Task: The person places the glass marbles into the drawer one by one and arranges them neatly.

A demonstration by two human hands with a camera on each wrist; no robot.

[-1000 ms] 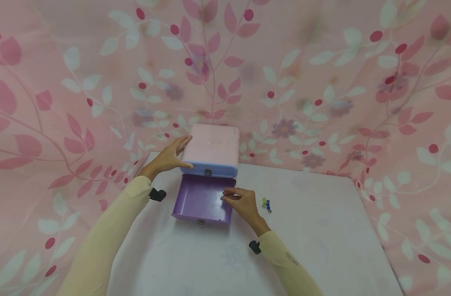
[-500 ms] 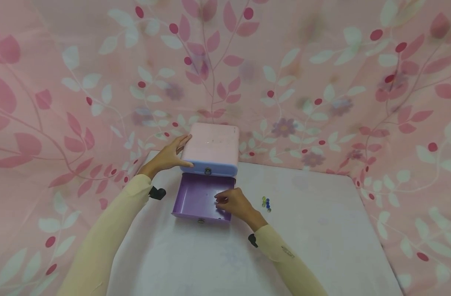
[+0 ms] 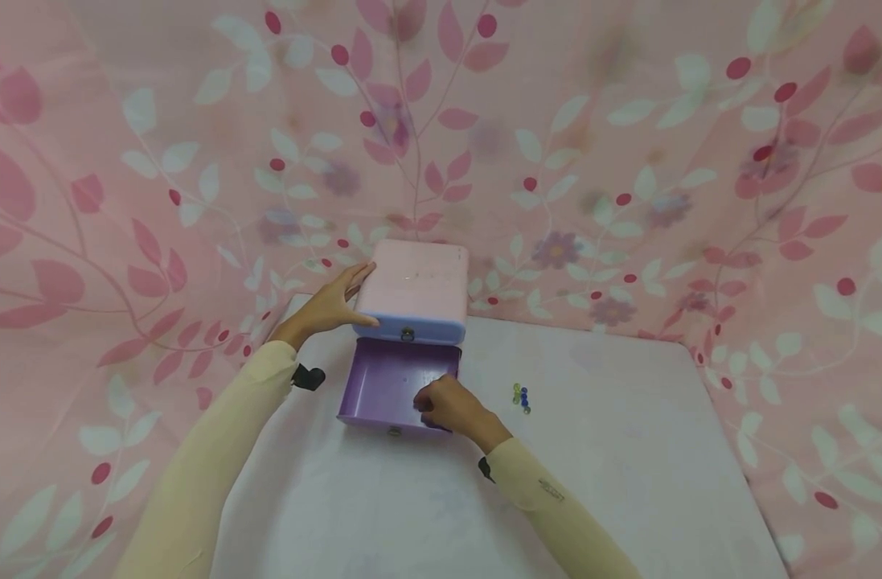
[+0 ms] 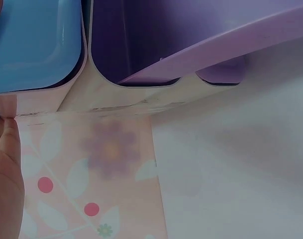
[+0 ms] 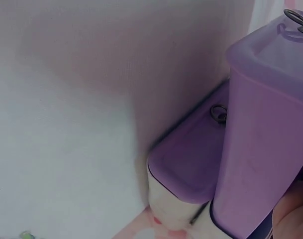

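A small drawer cabinet (image 3: 415,277) with a pink top stands at the back of the table. My left hand (image 3: 325,310) grips its left side, thumb on the blue upper drawer (image 3: 441,331) and fingers along the side edge. Below, a purple drawer (image 3: 375,378) is pulled well out. My right hand (image 3: 451,406) reaches into its right front part with fingers bent downward; whether they hold anything is hidden. In the right wrist view only part of that hand (image 5: 293,211) shows, behind the drawer wall. Several yellow-green and blue marbles (image 3: 523,400) lie right of the drawer.
A white cloth covers the table (image 3: 614,450). Pink floral fabric (image 3: 629,161) hangs behind it and at both sides. Under the pulled-out drawer, the right wrist view shows another purple drawer (image 5: 186,154), pushed in, with a ring pull (image 5: 218,113).
My right hand has moved left and toward the drawer's front, its fingers lower inside. A small dark thing near the front wall is now hidden behind it. The left hand stays put.
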